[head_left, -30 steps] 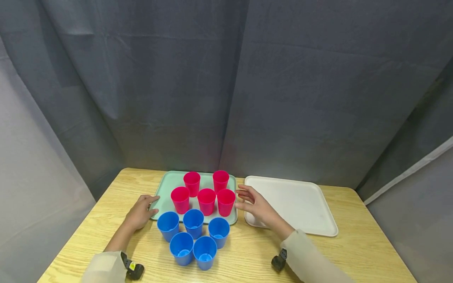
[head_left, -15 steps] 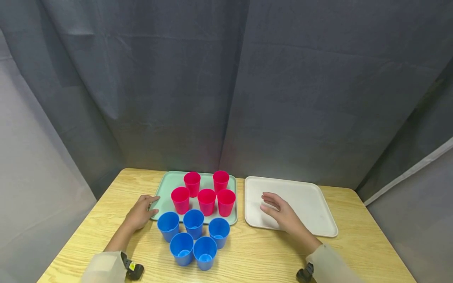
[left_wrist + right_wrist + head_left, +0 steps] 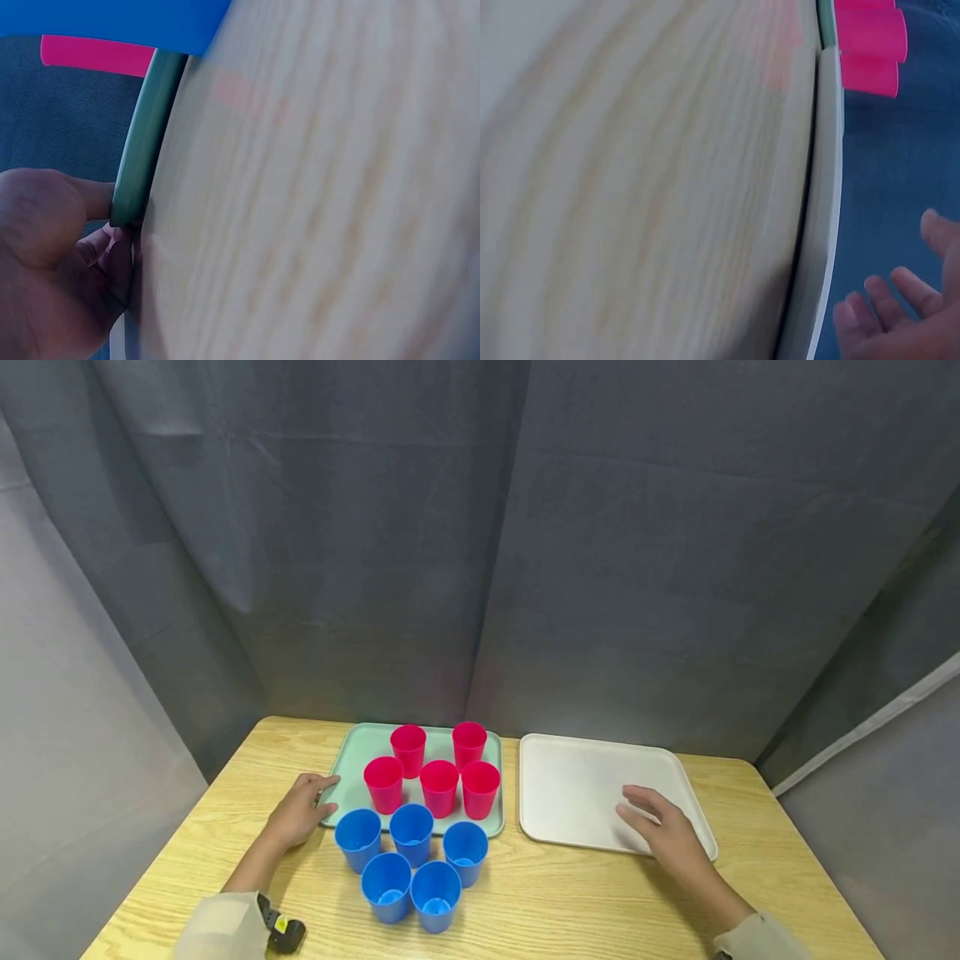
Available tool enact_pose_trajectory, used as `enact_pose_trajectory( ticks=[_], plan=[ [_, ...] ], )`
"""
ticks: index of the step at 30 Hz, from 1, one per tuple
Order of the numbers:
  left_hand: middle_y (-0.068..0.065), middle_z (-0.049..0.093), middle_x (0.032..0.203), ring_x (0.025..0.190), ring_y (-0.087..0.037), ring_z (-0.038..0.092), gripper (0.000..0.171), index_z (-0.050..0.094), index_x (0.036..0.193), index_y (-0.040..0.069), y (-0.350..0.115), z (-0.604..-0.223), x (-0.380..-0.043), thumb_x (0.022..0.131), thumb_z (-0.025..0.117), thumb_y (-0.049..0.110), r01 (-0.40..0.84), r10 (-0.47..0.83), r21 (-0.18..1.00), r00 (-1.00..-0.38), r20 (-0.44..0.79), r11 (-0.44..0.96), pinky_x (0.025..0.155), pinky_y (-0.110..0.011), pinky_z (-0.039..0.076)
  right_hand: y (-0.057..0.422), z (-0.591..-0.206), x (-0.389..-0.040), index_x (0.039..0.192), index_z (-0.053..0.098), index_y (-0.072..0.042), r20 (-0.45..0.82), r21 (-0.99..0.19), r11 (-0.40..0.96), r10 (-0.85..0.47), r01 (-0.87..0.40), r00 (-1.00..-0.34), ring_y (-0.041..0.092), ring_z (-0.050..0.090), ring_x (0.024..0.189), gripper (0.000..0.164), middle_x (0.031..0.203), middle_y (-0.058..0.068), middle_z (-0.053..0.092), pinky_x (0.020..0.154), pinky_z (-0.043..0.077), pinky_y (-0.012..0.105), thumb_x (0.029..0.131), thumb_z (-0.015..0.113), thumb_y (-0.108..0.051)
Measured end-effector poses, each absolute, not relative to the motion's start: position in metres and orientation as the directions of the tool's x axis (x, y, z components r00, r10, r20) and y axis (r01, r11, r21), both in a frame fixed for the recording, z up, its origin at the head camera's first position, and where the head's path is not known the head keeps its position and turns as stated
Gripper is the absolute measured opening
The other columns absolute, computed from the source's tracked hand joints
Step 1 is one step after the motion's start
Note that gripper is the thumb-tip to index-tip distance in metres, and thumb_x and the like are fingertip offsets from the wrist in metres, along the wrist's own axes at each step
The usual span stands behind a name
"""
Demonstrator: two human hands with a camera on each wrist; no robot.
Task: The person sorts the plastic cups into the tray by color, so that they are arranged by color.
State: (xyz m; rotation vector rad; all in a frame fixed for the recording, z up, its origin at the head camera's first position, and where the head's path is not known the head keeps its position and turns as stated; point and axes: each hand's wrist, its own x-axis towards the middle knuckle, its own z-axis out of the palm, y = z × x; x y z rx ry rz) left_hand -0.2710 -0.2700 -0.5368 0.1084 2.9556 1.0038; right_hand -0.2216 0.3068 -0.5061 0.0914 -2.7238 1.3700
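With thumb above and fingers curled beneath, my left hand (image 3: 296, 812) pinches the left rim of the light green tray (image 3: 348, 787); the left wrist view shows this hold on the tray edge (image 3: 139, 150) closely. Several pinkish-red cups (image 3: 438, 788) stand upright on that tray, mouths up. Several blue cups (image 3: 386, 888) are grouped in front of it, the rear ones hiding part of its front rim. Over the right part of a white tray (image 3: 577, 793) hovers my right hand (image 3: 670, 835), holding nothing, fingers spread apart and relaxed in the right wrist view.
Both trays lie side by side at the back of the wooden table (image 3: 540, 902), a narrow gap between them. A dark grey curtain (image 3: 480, 568) hangs right behind the table, with lighter cloth at both sides.
My right hand has moved right, from beside the rightmost pinkish-red cup to above the right part of the white tray. My left hand, the cups and both trays have stayed put.
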Motion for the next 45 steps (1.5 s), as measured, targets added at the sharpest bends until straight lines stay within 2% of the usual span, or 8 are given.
enact_pose_trajectory(
  ticks=[4, 10, 17, 23, 29, 35, 42, 45],
  plan=[
    [-0.025, 0.048, 0.138, 0.119, -0.04, 0.054, 0.05, 0.053, 0.148, 0.001, -0.271, -0.54, -0.271, 0.101, 0.065, 0.01, 0.054, 0.069, 0.607, -0.998, -0.001, 0.793, 0.104, -0.06, 0.048, 0.327, -0.507, -0.212, 0.147, 0.052, -0.003, 0.097, -0.763, 0.645, 0.052, -0.04, -0.994, 0.049, 0.05, 0.136, 0.06, 0.152, 0.026, 0.049, 0.106, 0.047, 0.06, 0.105, 0.058, -0.045],
    [-0.026, 0.048, 0.137, 0.118, -0.039, 0.054, 0.05, 0.053, 0.147, 0.0, -0.271, -0.542, -0.271, 0.1, 0.066, 0.009, 0.063, 0.077, 0.608, -0.997, 0.004, 0.791, 0.103, -0.06, 0.048, 0.355, -0.509, -0.201, 0.144, 0.055, -0.002, 0.116, -0.688, 0.726, 0.109, -0.001, -0.987, 0.061, 0.044, 0.133, 0.06, 0.153, 0.034, 0.041, 0.104, 0.042, 0.07, 0.103, 0.061, -0.046],
    [-0.025, 0.048, 0.137, 0.117, -0.038, 0.054, 0.05, 0.053, 0.148, 0.001, -0.27, -0.543, -0.272, 0.1, 0.066, 0.01, 0.066, 0.08, 0.607, -0.997, 0.004, 0.792, 0.103, -0.06, 0.049, 0.383, -0.517, -0.194, 0.133, 0.06, 0.006, 0.209, -0.577, 0.816, 0.121, -0.023, -0.97, 0.061, 0.043, 0.128, 0.051, 0.144, 0.036, 0.046, 0.098, 0.038, 0.074, 0.103, 0.064, -0.035],
    [-0.025, 0.048, 0.137, 0.117, -0.038, 0.055, 0.05, 0.053, 0.148, 0.001, -0.269, -0.542, -0.272, 0.1, 0.066, 0.01, 0.062, 0.08, 0.607, -0.997, -0.003, 0.792, 0.103, -0.06, 0.049, 0.401, -0.523, -0.191, 0.134, 0.058, 0.008, 0.145, -0.555, 0.831, 0.134, 0.031, -0.98, 0.059, 0.039, 0.129, 0.053, 0.143, 0.039, 0.043, 0.099, 0.035, 0.075, 0.104, 0.062, -0.036],
    [-0.025, 0.048, 0.138, 0.118, -0.04, 0.055, 0.05, 0.053, 0.148, 0.001, -0.269, -0.54, -0.272, 0.1, 0.066, 0.01, 0.058, 0.08, 0.606, -0.997, -0.008, 0.794, 0.103, -0.06, 0.048, 0.415, -0.53, -0.193, 0.14, 0.054, 0.006, 0.072, -0.582, 0.808, 0.164, 0.092, -0.984, 0.057, 0.054, 0.119, 0.058, 0.139, 0.041, 0.049, 0.092, 0.048, 0.067, 0.103, 0.064, -0.038],
    [-0.026, 0.047, 0.138, 0.118, -0.04, 0.055, 0.05, 0.053, 0.148, 0.001, -0.269, -0.539, -0.27, 0.1, 0.066, 0.01, 0.063, 0.084, 0.602, -0.996, -0.006, 0.796, 0.103, -0.061, 0.049, 0.427, -0.536, -0.199, 0.139, 0.056, 0.003, 0.004, -0.617, 0.779, 0.142, 0.109, -0.99, 0.051, 0.057, 0.12, 0.059, 0.14, 0.037, 0.053, 0.095, 0.049, 0.061, 0.099, 0.07, -0.038],
    [-0.026, 0.047, 0.139, 0.118, -0.041, 0.055, 0.049, 0.053, 0.147, 0.001, -0.273, -0.541, -0.272, 0.101, 0.066, 0.012, 0.068, 0.085, 0.597, -0.996, -0.001, 0.799, 0.102, -0.06, 0.049, 0.433, -0.531, -0.201, 0.133, 0.064, -0.001, -0.046, -0.625, 0.775, 0.082, 0.093, -0.996, 0.024, 0.058, 0.109, 0.055, 0.134, 0.029, 0.06, 0.079, 0.049, 0.023, 0.095, 0.075, -0.039],
    [-0.027, 0.047, 0.14, 0.122, -0.044, 0.054, 0.049, 0.054, 0.147, 0.0, -0.276, -0.541, -0.271, 0.101, 0.065, 0.013, 0.083, 0.098, 0.612, -0.995, 0.009, 0.787, 0.104, -0.062, 0.047, 0.433, -0.532, -0.203, 0.131, 0.066, -0.002, -0.041, -0.628, 0.773, 0.084, 0.091, -0.996, 0.017, 0.056, 0.103, 0.053, 0.131, 0.025, 0.062, 0.077, 0.048, 0.021, 0.094, 0.076, -0.039]
  ],
)
